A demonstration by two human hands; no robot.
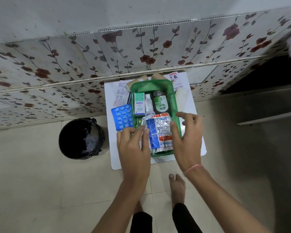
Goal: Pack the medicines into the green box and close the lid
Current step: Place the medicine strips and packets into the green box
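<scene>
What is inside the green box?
Inside the green box are an Optibex carton, a white tube, a Dettol bottle and foil pill strips. The strips hide whatever is underneath.

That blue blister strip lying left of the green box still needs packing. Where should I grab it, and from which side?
Take the blue blister strip by its near-left long edge, coming from the left with the left hand. It lies flat on the white board, its right edge against the green box wall, so only the left side looks free for a pinch.
</scene>
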